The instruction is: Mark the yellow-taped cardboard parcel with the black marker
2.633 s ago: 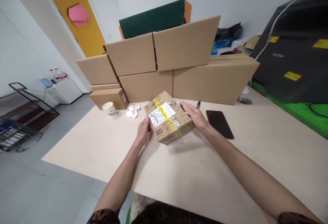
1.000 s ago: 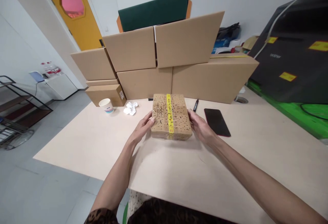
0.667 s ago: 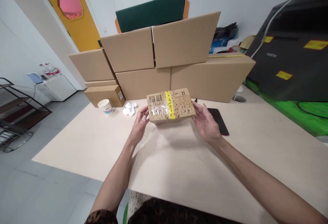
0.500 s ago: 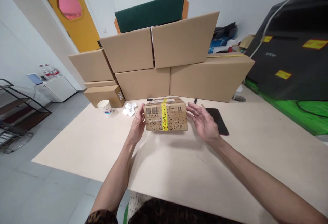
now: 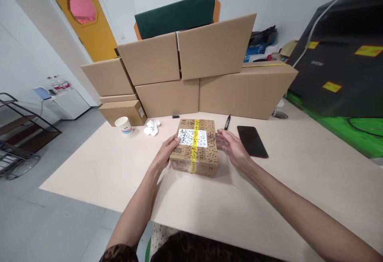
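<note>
A small cardboard box (image 5: 206, 154), wrapped in clear tape and covered with dark marks, rests on the table in front of me. A yellow tape strip (image 5: 193, 167) runs across its top and down its near side, over a white label (image 5: 184, 138) that is also speckled with dark marks. My left hand (image 5: 165, 151) grips the box's left side, thumb on the top edge. On the other side my right hand (image 5: 235, 147) is open, fingers stretched toward the right face; whether the fingertips touch it I cannot tell.
A black marker (image 5: 228, 122) and a dark tablet-like slab (image 5: 253, 141) lie to the right, with a black cap (image 5: 175, 116) behind the box. At left are a paper cup (image 5: 123, 125) and crumpled tissue (image 5: 152, 128). Large stacked cartons (image 5: 167, 98) line the table's back.
The box has come down and tipped, so its labelled top now faces me instead of its side. My left thumb has moved onto the top edge; my right hand has shifted slightly left.
</note>
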Demonstrator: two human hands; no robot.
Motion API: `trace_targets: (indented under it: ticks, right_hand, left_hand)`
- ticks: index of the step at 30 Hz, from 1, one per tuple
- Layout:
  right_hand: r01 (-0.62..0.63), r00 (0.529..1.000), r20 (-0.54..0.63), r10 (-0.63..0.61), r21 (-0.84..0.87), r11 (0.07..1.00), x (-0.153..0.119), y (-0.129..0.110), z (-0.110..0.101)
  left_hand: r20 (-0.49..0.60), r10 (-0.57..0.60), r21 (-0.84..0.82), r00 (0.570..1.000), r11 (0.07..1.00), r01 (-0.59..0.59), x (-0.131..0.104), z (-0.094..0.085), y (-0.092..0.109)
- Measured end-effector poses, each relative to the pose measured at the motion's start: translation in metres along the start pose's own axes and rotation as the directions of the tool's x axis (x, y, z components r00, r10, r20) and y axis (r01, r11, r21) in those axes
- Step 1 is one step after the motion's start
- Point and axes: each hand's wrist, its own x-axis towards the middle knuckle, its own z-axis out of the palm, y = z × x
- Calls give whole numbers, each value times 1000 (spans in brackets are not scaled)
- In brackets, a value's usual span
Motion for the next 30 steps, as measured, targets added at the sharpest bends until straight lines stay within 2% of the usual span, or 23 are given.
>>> trace_targets:
  ticks: [2, 5, 7, 9, 12, 16, 20, 23, 26, 28, 29, 30]
  right_hand:
    - [38, 999, 33, -39, 27, 999, -2, -5, 1]
    - [208, 975, 59, -213, 77, 975, -9, -18, 4]
    - [304, 947, 74, -313, 113, 946, -14, -27, 6]
    - [353, 927, 76, -367, 157, 922, -18, -34, 8]
    - [365, 920, 68, -386, 208, 907, -22, -39, 10]
    - [388, 908, 92, -409, 187, 903, -28, -43, 10]
    - [397, 874, 225, -432, 185, 899, -39, -46, 10]
    - [430, 797, 407, -447, 139, 892, -49, -45, 6]
    - [555, 659, 564, -498, 82, 828, -55, -42, 2]
    - [636, 566, 619, -545, 93, 766, -57, -41, 0]
    - [659, 539, 628, -562, 101, 745, -57, -39, -1]
    - [670, 534, 622, -573, 102, 735, -56, -38, -1]
  left_hand:
    - [56, 61, -32, 997, 998, -60, -1, -1, 2]
    - [117, 223, -52, 968, 974, -219, -2, -2, 4]
    - [103, 332, -60, 938, 943, -328, -2, -2, 5]
    - [64, 389, -84, 919, 920, -383, -2, -1, 4]
    - [30, 389, -113, 921, 917, -383, -2, 1, 4]
    - [-3, 376, -116, 927, 920, -374, -3, 1, 5]
    - [-44, 351, -212, 935, 912, -353, -3, -3, 7]
    - [-101, 334, -299, 937, 888, -349, -3, -6, 6]
    - [-155, 320, -383, 935, 853, -355, -3, -9, 7]
    - [-192, 326, -421, 926, 825, -378, -5, -10, 8]
    - [-205, 337, -426, 919, 814, -394, -6, -12, 10]
    - [-207, 350, -422, 913, 810, -406, -8, -13, 11]
